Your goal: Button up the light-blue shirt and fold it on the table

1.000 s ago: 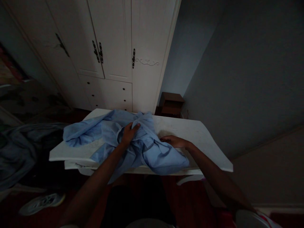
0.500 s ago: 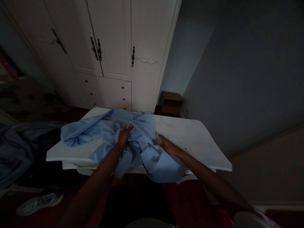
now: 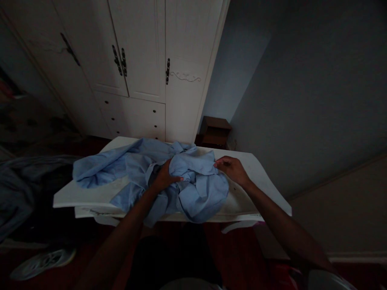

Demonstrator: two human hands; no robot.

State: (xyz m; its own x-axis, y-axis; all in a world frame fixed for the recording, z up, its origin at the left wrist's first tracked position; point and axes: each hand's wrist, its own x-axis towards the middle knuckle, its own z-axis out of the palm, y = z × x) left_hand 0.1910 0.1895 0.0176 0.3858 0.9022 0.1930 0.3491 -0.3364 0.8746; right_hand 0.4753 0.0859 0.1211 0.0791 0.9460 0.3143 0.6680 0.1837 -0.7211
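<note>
Expect light, limp, easily creased handling from the blue garment [image 3: 139, 163], crumpled across the left and middle of the white table [image 3: 252, 167], pinched at its right edge by the right hand [image 3: 233, 168], clasped in bunched middle folds by the left hand [image 3: 164, 178], and best taken by its edges.

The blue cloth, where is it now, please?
In the head view, the blue cloth lies on the table, mostly left of centre, left hand on it, right hand at its edge.

A light-blue shirt [image 3: 140, 167] lies crumpled on the bench [image 3: 87, 197], one sleeve [image 3: 99, 164] stretched left, folds overhanging the near edge.
</note>
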